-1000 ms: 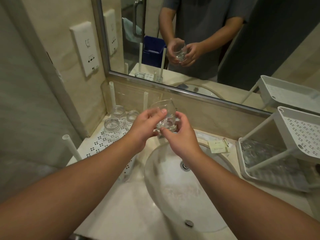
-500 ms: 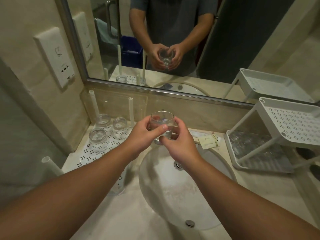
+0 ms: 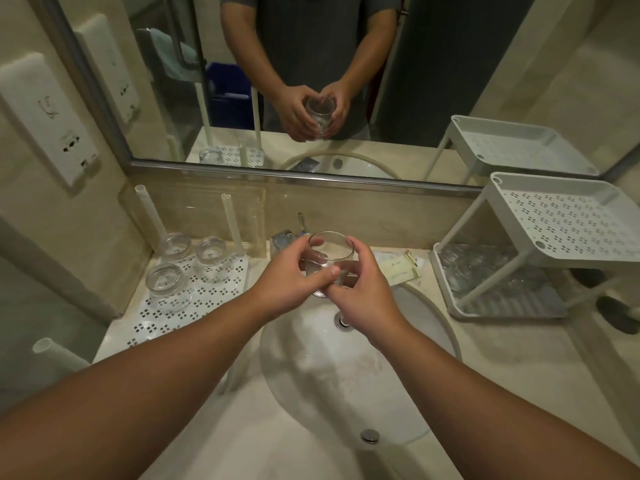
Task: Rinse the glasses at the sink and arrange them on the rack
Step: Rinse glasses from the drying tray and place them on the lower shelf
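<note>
Both hands, left hand [image 3: 289,282] and right hand [image 3: 363,289], cup a clear, upright glass [image 3: 330,252].

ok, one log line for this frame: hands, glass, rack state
left hand: holds glass | right hand: holds same glass | glass: upright over sink | left rack: three glasses, upside down

glass [image 3: 330,261] tipped upright, lowered toward sink [image 3: 349,368]

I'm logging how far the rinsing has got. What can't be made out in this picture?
Head view:
- Faucet: mostly hidden behind the held glass and both hands; running water cannot be told.
- Glasses in the right rack's lower tray: blurred, overlapping, uncountable.
- Packet print: too small.
</note>
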`<control>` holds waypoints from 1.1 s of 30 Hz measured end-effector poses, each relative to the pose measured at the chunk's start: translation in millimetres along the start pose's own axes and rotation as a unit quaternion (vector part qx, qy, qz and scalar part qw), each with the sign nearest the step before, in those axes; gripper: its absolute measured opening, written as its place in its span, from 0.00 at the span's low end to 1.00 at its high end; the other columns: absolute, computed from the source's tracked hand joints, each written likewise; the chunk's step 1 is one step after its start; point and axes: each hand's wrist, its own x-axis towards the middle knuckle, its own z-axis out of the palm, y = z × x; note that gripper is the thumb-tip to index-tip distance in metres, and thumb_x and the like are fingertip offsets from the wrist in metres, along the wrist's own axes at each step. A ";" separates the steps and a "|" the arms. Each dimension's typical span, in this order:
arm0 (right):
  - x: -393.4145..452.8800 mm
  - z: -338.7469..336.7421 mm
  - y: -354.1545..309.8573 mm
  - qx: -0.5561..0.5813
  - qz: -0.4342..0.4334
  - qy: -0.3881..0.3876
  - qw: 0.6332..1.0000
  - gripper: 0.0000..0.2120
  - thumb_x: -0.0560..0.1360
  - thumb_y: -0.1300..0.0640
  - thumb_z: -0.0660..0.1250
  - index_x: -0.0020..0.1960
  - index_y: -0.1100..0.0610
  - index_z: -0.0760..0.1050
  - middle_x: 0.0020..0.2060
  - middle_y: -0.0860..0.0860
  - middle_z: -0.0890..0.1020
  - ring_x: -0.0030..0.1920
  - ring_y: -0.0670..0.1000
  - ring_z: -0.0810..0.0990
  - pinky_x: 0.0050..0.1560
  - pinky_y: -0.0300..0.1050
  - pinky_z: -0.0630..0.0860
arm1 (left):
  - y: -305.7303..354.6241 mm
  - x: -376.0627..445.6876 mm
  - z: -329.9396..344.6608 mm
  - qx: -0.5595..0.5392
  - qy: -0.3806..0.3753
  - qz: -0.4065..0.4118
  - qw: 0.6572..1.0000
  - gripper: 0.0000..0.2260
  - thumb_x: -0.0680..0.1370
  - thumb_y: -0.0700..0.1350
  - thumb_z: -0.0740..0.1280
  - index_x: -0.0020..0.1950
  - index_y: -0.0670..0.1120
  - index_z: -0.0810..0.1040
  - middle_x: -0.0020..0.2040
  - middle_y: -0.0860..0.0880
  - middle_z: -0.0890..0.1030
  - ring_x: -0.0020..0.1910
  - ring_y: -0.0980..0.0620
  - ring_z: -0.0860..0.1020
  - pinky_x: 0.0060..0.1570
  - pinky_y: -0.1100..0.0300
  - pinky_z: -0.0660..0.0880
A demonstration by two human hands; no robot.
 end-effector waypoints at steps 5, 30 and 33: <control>-2.9 -29.6 16.9 0.000 0.007 0.018 1.000 0.40 0.58 0.42 0.71 0.68 0.31 0.61 0.53 0.44 0.79 0.48 0.40 0.80 0.47 0.38 0.77 | 6.0 6.1 33.4 0.000 -0.015 0.001 1.000 0.28 0.73 0.48 0.76 0.70 0.46 0.71 0.58 0.50 0.81 0.58 0.54 0.80 0.63 0.48 0.75; -30.8 -284.3 150.4 0.017 0.031 0.091 0.995 0.36 0.62 0.52 0.78 0.62 0.29 0.66 0.51 0.36 0.80 0.50 0.40 0.82 0.50 0.41 0.80 | 60.9 47.6 309.7 -0.030 -0.147 -0.036 0.988 0.25 0.74 0.42 0.75 0.66 0.58 0.71 0.59 0.56 0.76 0.54 0.64 0.79 0.50 0.67 0.76; -28.7 -313.2 164.8 -0.007 0.033 0.095 0.995 0.38 0.64 0.53 0.78 0.65 0.31 0.64 0.54 0.38 0.79 0.51 0.40 0.81 0.49 0.37 0.78 | 64.3 55.9 341.2 -0.012 -0.135 -0.026 0.990 0.27 0.73 0.43 0.76 0.69 0.55 0.71 0.58 0.53 0.77 0.50 0.62 0.79 0.51 0.65 0.76</control>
